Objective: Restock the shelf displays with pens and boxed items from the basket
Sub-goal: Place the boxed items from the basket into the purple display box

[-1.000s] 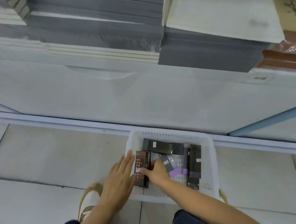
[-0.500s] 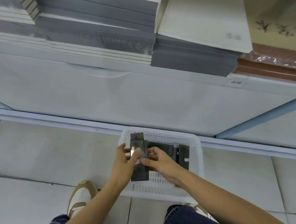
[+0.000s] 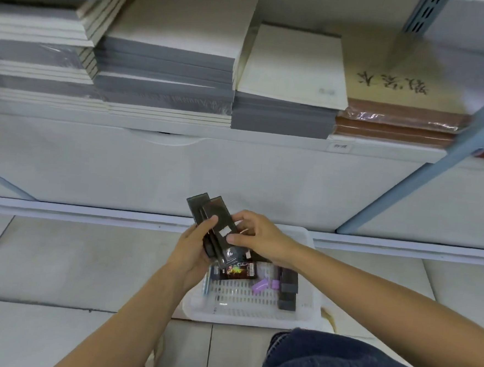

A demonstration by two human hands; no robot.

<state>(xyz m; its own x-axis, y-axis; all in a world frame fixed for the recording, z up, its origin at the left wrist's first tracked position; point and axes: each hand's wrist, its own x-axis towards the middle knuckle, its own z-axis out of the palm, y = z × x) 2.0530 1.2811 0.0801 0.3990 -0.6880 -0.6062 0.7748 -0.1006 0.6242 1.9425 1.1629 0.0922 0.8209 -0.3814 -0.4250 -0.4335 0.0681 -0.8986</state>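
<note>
Fingers of the left hand curl around a pair of slim dark boxes, while the right hand pinches the front box between thumb and forefinger. The boxes are held tilted, just above the far left corner of a white basket on the tiled floor. More boxed items lie inside it. Behind, stacked paper pads fill a white shelf. A knee in jeans shows at bottom right.
</note>
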